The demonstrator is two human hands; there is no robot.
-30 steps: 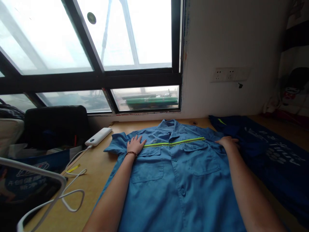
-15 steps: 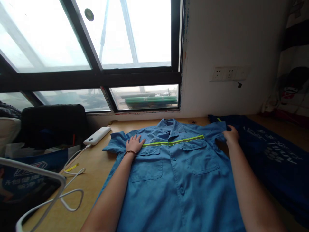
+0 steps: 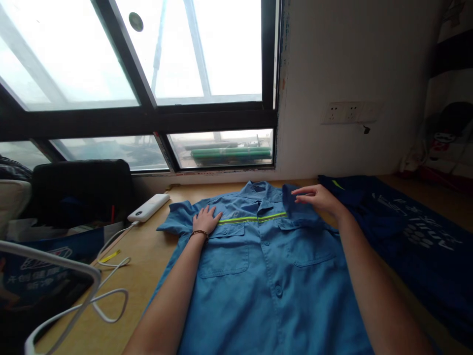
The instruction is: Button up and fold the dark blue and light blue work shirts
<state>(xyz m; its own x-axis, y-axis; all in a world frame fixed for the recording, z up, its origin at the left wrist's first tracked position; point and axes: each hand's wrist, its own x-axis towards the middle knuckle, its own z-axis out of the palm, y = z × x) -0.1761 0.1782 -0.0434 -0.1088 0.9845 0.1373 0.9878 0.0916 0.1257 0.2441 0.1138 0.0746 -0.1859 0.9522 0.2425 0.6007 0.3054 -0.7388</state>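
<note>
A blue short-sleeved work shirt (image 3: 254,276) lies front side up, with its collar toward the window, a yellow-green stripe across the chest and two flap pockets. My left hand (image 3: 206,220) rests flat on the chest near the shirt's left-hand sleeve (image 3: 177,219), fingers spread, a beaded bracelet at the wrist. At the other side, my right hand (image 3: 320,198) pinches the edge of the right-hand sleeve (image 3: 295,209). That sleeve is folded inward over the chest, is slightly blurred, and covers the stripe's end and part of a pocket flap.
A white power bank (image 3: 150,207) with a looping white cable (image 3: 113,291) lies on the wooden table (image 3: 138,251) at left. Dark blue printed clothing (image 3: 417,231) lies at right. Beyond are a window, a wall socket (image 3: 342,113) and a black bag (image 3: 83,190).
My right hand has moved left, carrying the shirt's right-hand sleeve from its outstretched place inward over the chest. My left hand stays where it was on the shirt.
</note>
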